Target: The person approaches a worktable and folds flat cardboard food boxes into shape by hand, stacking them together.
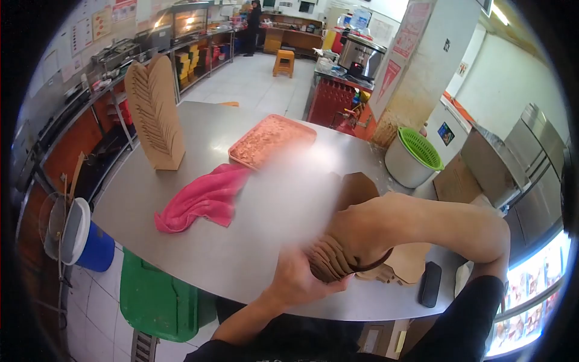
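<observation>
My left hand [295, 279] is closed around the near end of a stack of nested brown paper containers [329, 260], their folded edges layered in a row. My right hand [365, 226] bends over the same stack from the right; its fingers are hidden behind the hand. Beyond it, a brown card piece [360, 186] shows. Flat brown card pieces [405, 263] lie on the table beneath my right forearm. A tall stack of nested brown paper containers [155, 114] stands at the table's far left. A white blur covers the area just beyond my hands.
The steel table [181, 259] carries a pink cloth [202, 199], a pinkish-red tray [271, 140] and a black oblong object [429, 285]. A white tub with a green basket [413, 157] stands at the right. A green bin [157, 295] and blue bucket [96, 244] are at the lower left. A person [252, 29] stands far back.
</observation>
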`<act>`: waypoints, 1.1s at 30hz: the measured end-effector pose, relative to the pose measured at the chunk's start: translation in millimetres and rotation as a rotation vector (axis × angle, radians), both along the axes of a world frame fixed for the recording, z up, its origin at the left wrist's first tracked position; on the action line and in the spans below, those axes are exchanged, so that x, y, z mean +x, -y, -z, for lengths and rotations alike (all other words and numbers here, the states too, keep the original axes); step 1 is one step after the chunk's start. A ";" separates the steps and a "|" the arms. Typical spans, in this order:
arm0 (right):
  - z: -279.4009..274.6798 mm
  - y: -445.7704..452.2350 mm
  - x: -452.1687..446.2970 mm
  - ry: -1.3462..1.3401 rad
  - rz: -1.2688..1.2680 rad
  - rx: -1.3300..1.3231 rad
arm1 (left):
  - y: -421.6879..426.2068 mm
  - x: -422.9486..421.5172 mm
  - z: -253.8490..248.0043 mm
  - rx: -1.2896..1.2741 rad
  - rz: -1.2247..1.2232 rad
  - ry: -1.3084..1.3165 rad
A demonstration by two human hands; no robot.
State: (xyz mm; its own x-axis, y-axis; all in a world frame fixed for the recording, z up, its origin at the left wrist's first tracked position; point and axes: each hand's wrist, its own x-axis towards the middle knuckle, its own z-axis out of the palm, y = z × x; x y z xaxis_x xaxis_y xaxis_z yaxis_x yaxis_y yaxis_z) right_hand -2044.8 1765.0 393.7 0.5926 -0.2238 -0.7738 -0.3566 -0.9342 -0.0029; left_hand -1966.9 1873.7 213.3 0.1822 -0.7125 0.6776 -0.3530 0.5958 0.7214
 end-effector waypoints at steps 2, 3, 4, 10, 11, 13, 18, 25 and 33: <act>-12.8 -3.6 4.4 0.028 -0.052 0.119 | 2.6 1.6 -0.9 -0.064 0.009 0.009; -10.0 -2.4 3.7 0.039 -0.071 0.161 | 2.4 2.5 -1.1 -0.083 0.012 0.014; 15.2 7.8 -2.7 0.094 -0.136 0.208 | 0.2 4.6 -2.0 -0.023 0.038 -0.002; 25.0 27.0 -37.2 0.554 -0.196 0.011 | 7.7 15.7 -2.3 0.067 0.056 0.056; 5.1 21.1 -42.5 0.760 -0.141 -0.043 | 10.9 22.9 -4.0 0.093 0.039 0.082; -29.4 6.6 -52.9 1.171 0.068 -0.056 | 16.2 48.4 -9.2 0.114 0.126 0.013; 54.5 15.8 -71.4 1.869 0.396 0.005 | 21.1 86.6 -16.0 0.125 0.338 -0.058; 142.9 28.9 -38.4 1.805 0.472 0.597 | 24.8 72.6 -32.5 0.123 0.198 0.087; 157.4 25.7 -36.9 1.947 0.373 0.776 | 18.4 71.6 -26.3 0.189 0.097 0.287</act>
